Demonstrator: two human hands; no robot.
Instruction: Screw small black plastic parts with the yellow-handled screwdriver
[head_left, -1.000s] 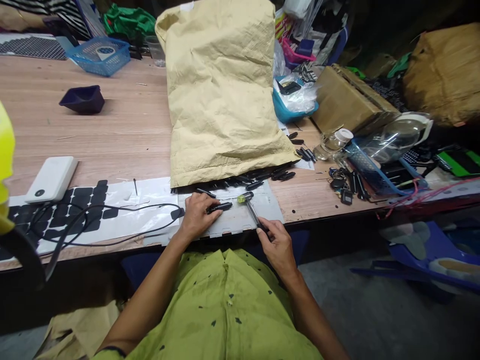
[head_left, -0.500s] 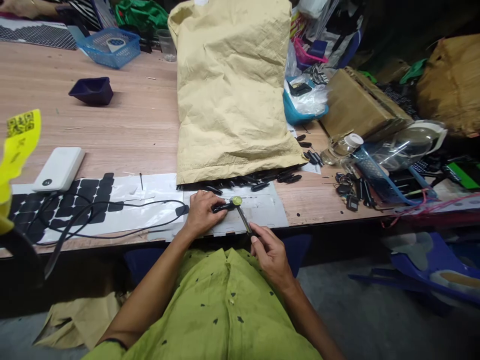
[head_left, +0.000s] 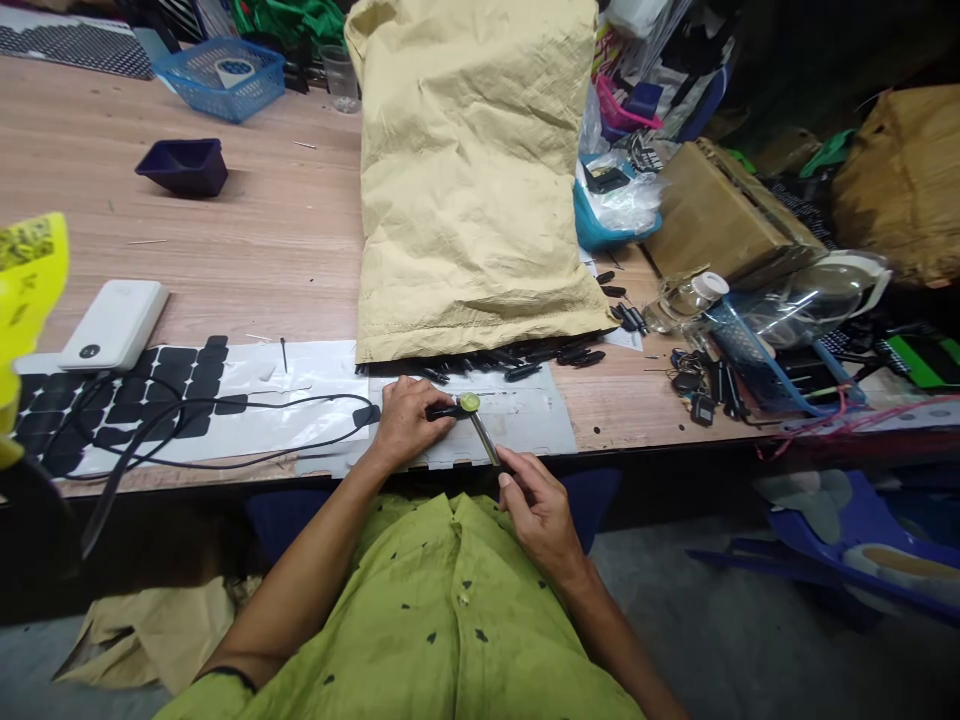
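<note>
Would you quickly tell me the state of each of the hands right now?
Left hand: closed on a small black part, holding it down on the grey sheet.
Right hand: closed on the handle of a small hammer.

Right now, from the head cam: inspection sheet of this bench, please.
Surface: wooden table; grey sheet at its near edge, under the hands.
Job's things: small black part lying on the grey sheet; small hammer, its yellow-green head at the part.
Clutter: loose black parts along the foot of a brown paper sack; dark tray; blue basket; cardboard box; clear bottle.
Grippers: left hand holds the part; right hand grips the hammer's handle.
Cables: black cable loops across the near edge, by the white power bank.
Surroundings: blue plastic chair on the floor to the right; bags piled behind the table.
</note>
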